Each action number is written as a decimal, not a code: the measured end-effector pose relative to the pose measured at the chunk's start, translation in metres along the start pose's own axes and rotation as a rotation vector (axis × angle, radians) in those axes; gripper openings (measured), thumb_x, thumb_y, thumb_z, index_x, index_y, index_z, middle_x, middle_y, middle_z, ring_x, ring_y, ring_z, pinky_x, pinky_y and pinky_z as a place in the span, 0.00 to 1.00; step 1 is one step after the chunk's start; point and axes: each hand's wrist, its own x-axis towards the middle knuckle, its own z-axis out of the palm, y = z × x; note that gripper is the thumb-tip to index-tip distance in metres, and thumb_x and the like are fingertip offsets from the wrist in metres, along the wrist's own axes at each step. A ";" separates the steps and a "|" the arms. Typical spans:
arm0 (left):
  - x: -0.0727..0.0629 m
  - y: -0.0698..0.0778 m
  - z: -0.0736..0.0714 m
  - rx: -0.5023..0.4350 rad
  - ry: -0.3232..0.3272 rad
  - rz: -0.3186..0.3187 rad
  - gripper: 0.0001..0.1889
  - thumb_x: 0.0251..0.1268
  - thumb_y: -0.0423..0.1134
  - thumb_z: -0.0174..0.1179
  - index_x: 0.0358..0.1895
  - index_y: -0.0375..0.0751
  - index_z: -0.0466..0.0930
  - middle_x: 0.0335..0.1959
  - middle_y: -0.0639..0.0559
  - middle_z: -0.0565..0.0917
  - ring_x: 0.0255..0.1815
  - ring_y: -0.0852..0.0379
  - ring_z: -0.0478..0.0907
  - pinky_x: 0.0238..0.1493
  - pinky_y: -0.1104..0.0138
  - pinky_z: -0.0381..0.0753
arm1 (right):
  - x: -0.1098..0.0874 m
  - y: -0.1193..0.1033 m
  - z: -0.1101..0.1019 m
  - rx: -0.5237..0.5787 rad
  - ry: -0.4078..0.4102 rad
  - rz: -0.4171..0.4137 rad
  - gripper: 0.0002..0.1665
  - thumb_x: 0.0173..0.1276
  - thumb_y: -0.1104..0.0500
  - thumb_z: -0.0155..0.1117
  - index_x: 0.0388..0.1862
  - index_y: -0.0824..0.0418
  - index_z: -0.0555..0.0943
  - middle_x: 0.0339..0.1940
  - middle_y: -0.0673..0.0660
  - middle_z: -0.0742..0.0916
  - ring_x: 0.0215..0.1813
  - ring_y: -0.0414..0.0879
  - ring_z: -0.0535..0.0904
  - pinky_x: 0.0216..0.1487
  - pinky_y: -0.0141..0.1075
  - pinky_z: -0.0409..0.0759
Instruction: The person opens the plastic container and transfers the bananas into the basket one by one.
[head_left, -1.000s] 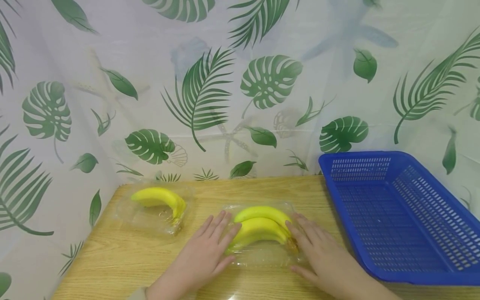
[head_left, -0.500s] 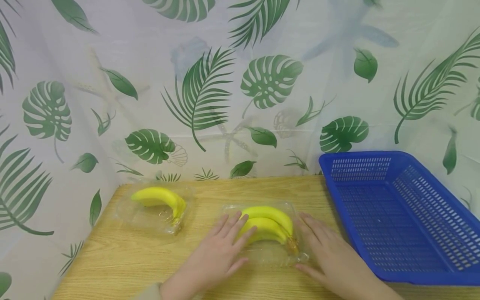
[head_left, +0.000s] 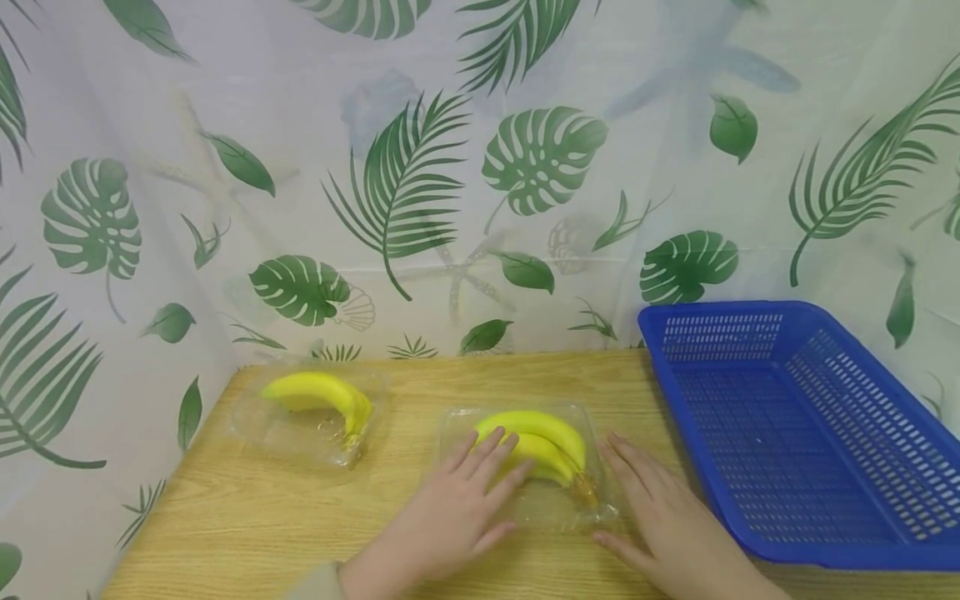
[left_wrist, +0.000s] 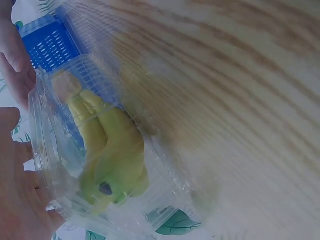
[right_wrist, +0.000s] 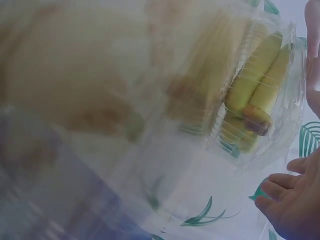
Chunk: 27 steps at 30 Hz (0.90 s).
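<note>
A clear plastic clamshell box (head_left: pixel 551 518) lies on the table with a bunch of yellow bananas (head_left: pixel 536 425) inside, stems toward the right. Straight fingers of my left hand (head_left: pixel 453 512) rest over the box's left part, partly covering the bananas. In the left wrist view, those fingers lie against the lid above the bananas (left_wrist: pixel 112 155). My right hand (head_left: pixel 667 517) is beside the box's right end, its fingers extended. The right wrist view shows a gap between the right hand (right_wrist: pixel 295 200) and the box, and nothing in its grasp.
Another clear box (head_left: pixel 292 429) with a banana (head_left: pixel 318 390) sits at the table's back left. On the right stands a blue perforated plastic basket (head_left: pixel 765 417). A leaf-patterned curtain (head_left: pixel 442 333) hangs behind the wooden table (head_left: pixel 247 525).
My left hand has slid rightward, from the box's left end to over its left part. The right hand has shifted slightly right, away from the bananas' stem end. The box stays nearly in place.
</note>
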 end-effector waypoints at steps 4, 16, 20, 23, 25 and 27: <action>0.003 0.003 0.001 -0.004 0.014 0.012 0.35 0.80 0.63 0.52 0.83 0.53 0.63 0.85 0.42 0.64 0.86 0.43 0.60 0.86 0.48 0.62 | -0.003 0.001 0.003 0.028 0.010 0.021 0.57 0.68 0.39 0.75 0.84 0.64 0.60 0.82 0.65 0.72 0.77 0.65 0.74 0.74 0.63 0.78; 0.014 0.009 0.003 -0.017 0.032 0.062 0.34 0.81 0.62 0.52 0.82 0.51 0.65 0.85 0.42 0.64 0.87 0.43 0.60 0.87 0.49 0.61 | -0.011 0.003 0.006 0.213 -0.073 0.138 0.53 0.73 0.41 0.70 0.85 0.63 0.58 0.82 0.67 0.71 0.76 0.70 0.73 0.70 0.70 0.77; 0.017 0.011 0.004 -0.027 0.032 0.075 0.34 0.81 0.61 0.53 0.81 0.51 0.66 0.84 0.42 0.65 0.87 0.43 0.59 0.86 0.48 0.62 | -0.013 0.006 0.009 0.269 -0.056 0.135 0.50 0.73 0.44 0.71 0.83 0.64 0.60 0.80 0.69 0.74 0.75 0.72 0.74 0.67 0.72 0.78; 0.020 0.013 0.005 -0.023 0.031 0.087 0.33 0.81 0.61 0.52 0.81 0.52 0.67 0.84 0.43 0.66 0.87 0.43 0.60 0.86 0.48 0.62 | -0.015 0.008 0.011 0.307 -0.044 0.132 0.48 0.73 0.46 0.71 0.82 0.66 0.63 0.76 0.72 0.76 0.73 0.74 0.75 0.64 0.73 0.79; 0.023 0.015 0.005 -0.014 0.034 0.096 0.33 0.81 0.61 0.52 0.81 0.52 0.67 0.84 0.43 0.66 0.86 0.43 0.61 0.86 0.49 0.62 | -0.016 0.009 0.013 0.323 -0.032 0.128 0.46 0.72 0.47 0.72 0.80 0.67 0.65 0.74 0.72 0.78 0.72 0.75 0.76 0.63 0.73 0.79; 0.025 0.017 0.004 -0.012 0.037 0.107 0.33 0.81 0.61 0.52 0.81 0.51 0.67 0.84 0.42 0.66 0.86 0.43 0.61 0.86 0.49 0.62 | -0.017 0.010 0.015 0.336 -0.014 0.119 0.45 0.72 0.48 0.73 0.78 0.68 0.68 0.73 0.72 0.79 0.70 0.74 0.77 0.63 0.73 0.80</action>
